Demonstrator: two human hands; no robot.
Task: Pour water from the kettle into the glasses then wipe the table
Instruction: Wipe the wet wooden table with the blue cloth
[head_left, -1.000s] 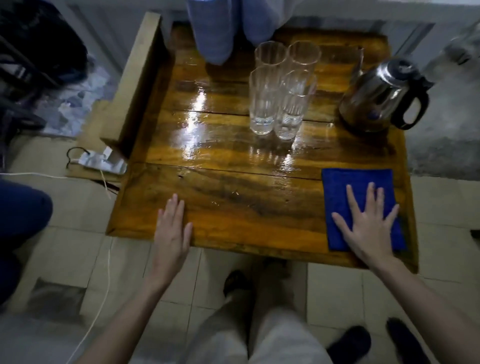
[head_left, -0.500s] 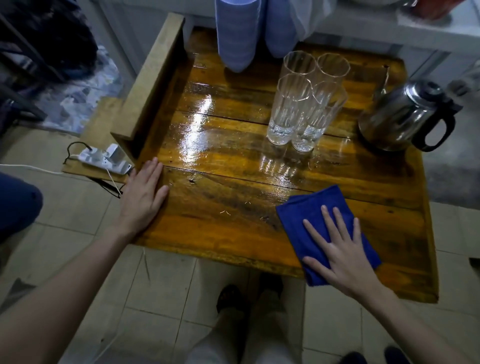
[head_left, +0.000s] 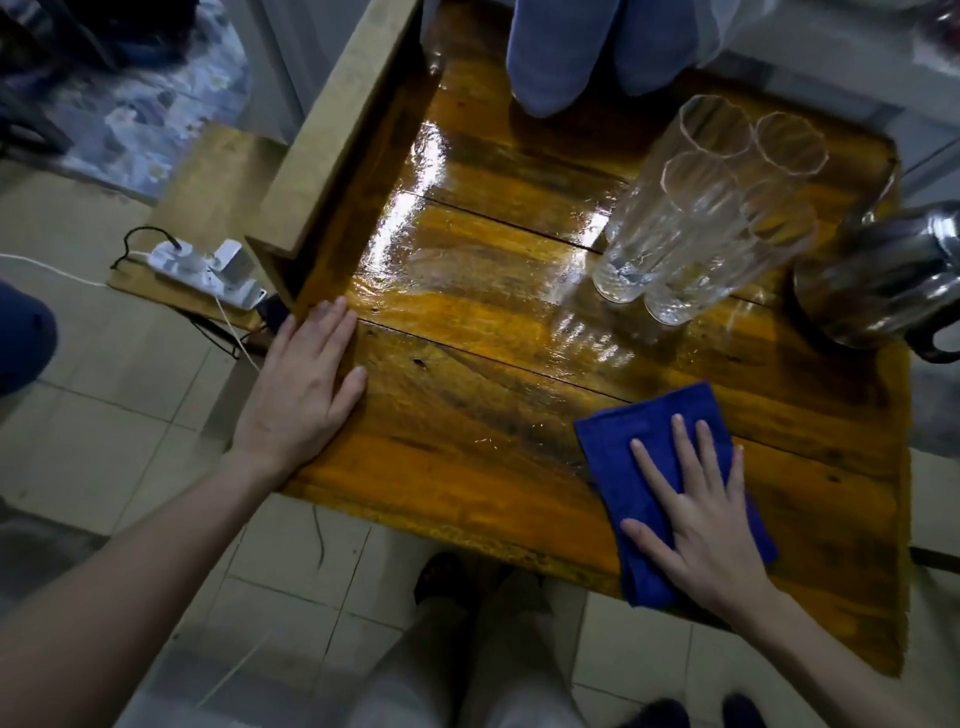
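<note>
My right hand (head_left: 696, 514) presses flat, fingers spread, on a folded blue cloth (head_left: 644, 431) near the front right of the wet, glossy wooden table (head_left: 467, 457). My left hand (head_left: 301, 389) rests flat on the table's left edge. Several tall clear glasses (head_left: 696, 218), with a little water in the bottom of the nearer ones, stand clustered at the back right. The steel kettle (head_left: 883, 280) with a black handle sits just right of them, partly cut off by the frame edge.
A wooden board (head_left: 337, 124) stands along the table's left side. A white power strip (head_left: 202, 270) with cables lies on a low shelf to the left. Blue fabric (head_left: 561, 47) hangs over the table's far edge. My legs and shoes show below the front edge.
My right hand has slid the cloth from the front right corner leftward over the table. My left hand moved from the front edge to the left edge.
</note>
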